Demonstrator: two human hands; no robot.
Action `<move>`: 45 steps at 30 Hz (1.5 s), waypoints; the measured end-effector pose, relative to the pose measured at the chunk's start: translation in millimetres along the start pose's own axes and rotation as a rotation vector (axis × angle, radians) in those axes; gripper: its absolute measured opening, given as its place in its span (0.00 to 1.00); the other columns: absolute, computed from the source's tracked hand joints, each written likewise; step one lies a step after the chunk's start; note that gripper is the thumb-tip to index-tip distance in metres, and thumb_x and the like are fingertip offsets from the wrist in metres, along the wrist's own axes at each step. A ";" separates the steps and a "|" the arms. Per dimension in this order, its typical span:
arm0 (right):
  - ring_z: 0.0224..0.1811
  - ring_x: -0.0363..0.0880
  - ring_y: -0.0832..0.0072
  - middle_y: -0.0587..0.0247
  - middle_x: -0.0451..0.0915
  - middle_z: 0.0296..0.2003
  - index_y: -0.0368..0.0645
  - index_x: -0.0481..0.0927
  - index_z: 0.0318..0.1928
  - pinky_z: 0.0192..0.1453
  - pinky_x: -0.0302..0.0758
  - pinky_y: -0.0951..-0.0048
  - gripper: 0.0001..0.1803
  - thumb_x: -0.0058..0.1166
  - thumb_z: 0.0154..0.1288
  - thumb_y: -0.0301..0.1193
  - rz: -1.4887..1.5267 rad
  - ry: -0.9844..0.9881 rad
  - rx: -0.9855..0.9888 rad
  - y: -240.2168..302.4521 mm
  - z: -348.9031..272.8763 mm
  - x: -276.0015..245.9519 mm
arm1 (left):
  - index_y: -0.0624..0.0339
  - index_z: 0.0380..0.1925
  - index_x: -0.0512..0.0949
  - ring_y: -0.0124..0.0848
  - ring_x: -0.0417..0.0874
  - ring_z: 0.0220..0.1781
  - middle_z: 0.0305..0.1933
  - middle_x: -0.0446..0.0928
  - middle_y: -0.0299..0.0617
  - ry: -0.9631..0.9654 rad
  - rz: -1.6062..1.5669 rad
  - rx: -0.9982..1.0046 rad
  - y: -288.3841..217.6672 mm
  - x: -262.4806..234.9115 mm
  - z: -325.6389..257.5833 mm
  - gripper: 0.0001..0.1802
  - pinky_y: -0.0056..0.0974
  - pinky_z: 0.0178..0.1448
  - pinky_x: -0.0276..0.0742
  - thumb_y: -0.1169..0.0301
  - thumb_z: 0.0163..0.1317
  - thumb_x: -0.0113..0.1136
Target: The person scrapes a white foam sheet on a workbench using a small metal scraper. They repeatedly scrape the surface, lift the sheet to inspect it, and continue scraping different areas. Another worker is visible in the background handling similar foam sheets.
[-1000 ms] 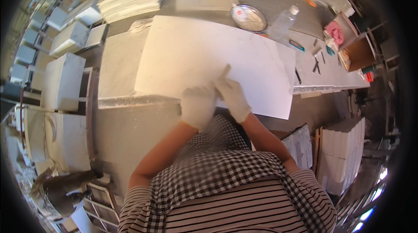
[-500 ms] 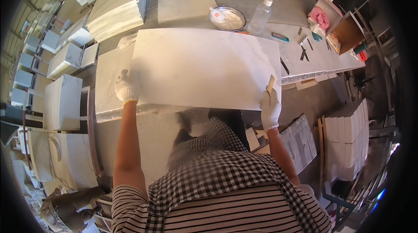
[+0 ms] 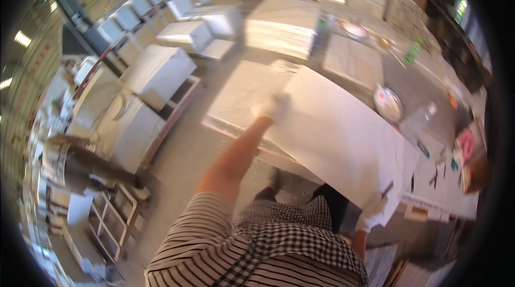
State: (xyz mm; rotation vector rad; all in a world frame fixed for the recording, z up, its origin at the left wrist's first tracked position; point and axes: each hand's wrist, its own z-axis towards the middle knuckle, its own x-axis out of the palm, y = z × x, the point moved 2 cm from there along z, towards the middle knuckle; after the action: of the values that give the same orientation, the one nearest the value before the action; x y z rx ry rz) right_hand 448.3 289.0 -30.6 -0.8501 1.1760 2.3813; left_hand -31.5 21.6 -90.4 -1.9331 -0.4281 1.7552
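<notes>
A large white stone slab lies on the worktable, its near edge towards me. My left hand, in a white knit glove, is at the slab's left edge; motion blur hides how its fingers are set. At the slab's near right corner is my right hand, gloved alike, with a thin flat strip sticking up from its fingers. Whether that hand also grips the slab is blurred. Beyond the left hand, a crumpled white cloth-like item touches the slab's far left corner.
Behind the slab stand a pile of stone tiles, a bowl of white powder and a clear bottle. Small tools and an open cardboard box are at the right. At far left a person bends beside stacked slabs.
My view has swung left, so the slab and table appear turned and further right. Both hands stay at the slab's two sides, and the strip is still in my right hand.
</notes>
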 end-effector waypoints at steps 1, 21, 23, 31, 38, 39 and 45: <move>0.35 0.82 0.61 0.46 0.84 0.42 0.36 0.76 0.58 0.44 0.80 0.62 0.20 0.48 0.77 0.39 0.178 -0.008 0.012 -0.8 -0.6 1.7 | 0.58 0.64 0.71 0.43 0.73 0.68 0.66 0.74 0.51 0.111 0.157 0.043 -21.8 -31.0 -20.6 0.36 0.44 0.69 0.67 0.42 0.74 0.32; 0.26 0.82 0.65 0.59 0.83 0.32 0.51 0.69 0.70 0.28 0.78 0.64 0.27 0.46 0.74 0.41 -0.085 0.177 0.195 -18.6 7.2 7.9 | 0.64 0.70 0.63 0.30 0.71 0.67 0.66 0.71 0.41 0.584 -1.149 0.120 97.4 8.1 46.8 0.30 0.35 0.72 0.64 0.54 0.81 0.32; 0.30 0.82 0.66 0.59 0.83 0.36 0.47 0.75 0.61 0.33 0.80 0.65 0.20 0.49 0.74 0.39 -0.311 0.162 0.097 -30.5 8.3 14.0 | 0.62 0.61 0.73 0.31 0.77 0.49 0.46 0.77 0.37 0.469 -0.865 0.328 73.3 3.7 27.4 0.28 0.37 0.61 0.73 0.52 0.80 0.36; 0.35 0.83 0.67 0.61 0.81 0.39 0.45 0.79 0.54 0.35 0.80 0.67 0.16 0.51 0.74 0.40 -0.239 -0.057 -0.309 -48.8 17.3 31.1 | 0.47 0.56 0.81 0.46 0.81 0.58 0.53 0.83 0.47 0.217 -0.021 0.036 -54.7 -128.1 -67.7 0.33 0.44 0.63 0.71 0.39 0.62 0.51; 0.36 0.83 0.66 0.61 0.81 0.39 0.45 0.79 0.54 0.35 0.80 0.67 0.18 0.50 0.74 0.42 -0.143 0.130 -0.120 -37.1 34.2 28.8 | 0.49 0.57 0.79 0.44 0.76 0.62 0.60 0.78 0.46 0.185 0.223 0.248 -34.2 -62.2 -5.3 0.32 0.45 0.68 0.68 0.39 0.66 0.50; 0.36 0.83 0.66 0.61 0.81 0.40 0.45 0.79 0.54 0.35 0.80 0.67 0.18 0.50 0.74 0.42 -0.142 0.165 -0.055 -37.8 35.3 26.5 | 0.51 0.59 0.78 0.42 0.75 0.63 0.62 0.77 0.45 0.233 0.264 0.453 -27.3 -54.6 4.0 0.32 0.45 0.69 0.67 0.40 0.68 0.48; 0.26 0.82 0.58 0.56 0.83 0.29 0.42 0.78 0.53 0.33 0.78 0.60 0.23 0.44 0.76 0.47 -0.275 0.055 0.063 -26.6 0.4 7.4 | 0.63 0.44 0.85 0.39 0.85 0.44 0.38 0.85 0.50 0.202 0.242 0.432 -29.8 -89.1 -9.1 0.34 0.38 0.53 0.78 0.41 0.71 0.48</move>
State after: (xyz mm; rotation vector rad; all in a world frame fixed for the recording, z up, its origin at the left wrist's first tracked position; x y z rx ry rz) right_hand 457.0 305.4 -51.0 -0.9924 1.0714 2.1022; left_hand -30.7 -2.9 0.7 -1.8699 0.2498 1.6039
